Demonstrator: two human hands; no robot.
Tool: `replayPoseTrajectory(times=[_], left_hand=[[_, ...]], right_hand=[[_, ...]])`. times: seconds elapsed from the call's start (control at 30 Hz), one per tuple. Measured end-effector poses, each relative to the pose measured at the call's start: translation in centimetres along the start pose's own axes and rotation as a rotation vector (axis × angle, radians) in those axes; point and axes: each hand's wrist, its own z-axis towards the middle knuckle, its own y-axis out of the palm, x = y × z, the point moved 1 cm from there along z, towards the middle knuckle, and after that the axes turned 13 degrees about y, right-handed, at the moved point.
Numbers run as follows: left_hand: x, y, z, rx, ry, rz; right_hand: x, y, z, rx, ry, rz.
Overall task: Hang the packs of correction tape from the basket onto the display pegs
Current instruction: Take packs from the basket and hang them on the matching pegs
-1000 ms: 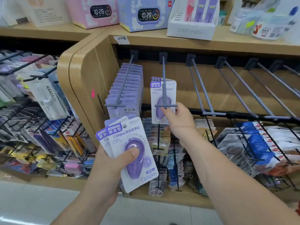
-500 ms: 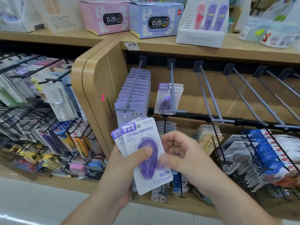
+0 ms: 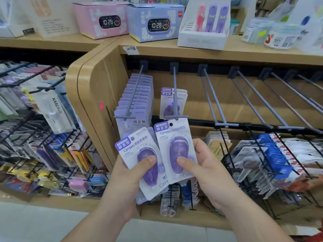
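Note:
My left hand (image 3: 122,182) grips a small stack of purple correction tape packs (image 3: 139,154), thumb pressed on the front blister. My right hand (image 3: 208,173) pinches one more correction tape pack (image 3: 174,147), held upright just below the tip of the second peg (image 3: 175,95). A few hung packs (image 3: 173,103) sit further back on that peg. The left peg (image 3: 133,95) carries a full row of packs (image 3: 136,102). No basket is in view.
Several empty grey pegs (image 3: 253,100) run to the right under the wooden shelf (image 3: 209,55). Clock boxes (image 3: 153,21) stand on top. Black wire racks (image 3: 262,163) of stationery fill the lower right, and a rack of hanging goods (image 3: 35,119) fills the left.
My right hand left the pack it hung on the second peg, dropped to the stack in my left hand and took one pack off it. The view moved closer.

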Motion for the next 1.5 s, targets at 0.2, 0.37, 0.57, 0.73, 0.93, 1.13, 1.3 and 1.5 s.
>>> replayPoseTrajectory(times=[0.2,0.37,0.57,0.73,0.93,1.13,1.3,1.5], left_hand=[[0.7,-0.6,0.3,0.048,0.027,0.034],[0.7,-1.0,0.6,0.054,0.068,0.087],[0.5,-0.9,0.8,0.063,0.081,0.072],[0.6,-0.7,0.7,0.045,0.069,0.060],[0.9,-0.6,0.5,0.050,0.056,0.048],[1.2,-0.8,0.3,0.033,0.016,0.018],[1.0,-0.7,0.4,-0.006,-0.054,-0.003],[0.6,0.2,0.9,-0.048,-0.051,-0.005]], right_hand=[[0.3,-0.1,0.7,0.043,-0.066,-0.084],[0.7,-0.7,0.8,0.044,-0.141,-0.077],[0.7,-0.5,2.1,0.147,-0.210,-0.131],[0.3,-0.1,4.9,0.265,-0.122,-0.161],[-1.5,-0.6,10.3,0.425,-0.024,-0.270],[-0.2,-1.3,10.0,0.531,0.072,-0.338],[-0.8,0.6,4.6,0.371,0.062,-0.178],[-1.5,3.3,0.3,-0.013,0.043,-0.304]])
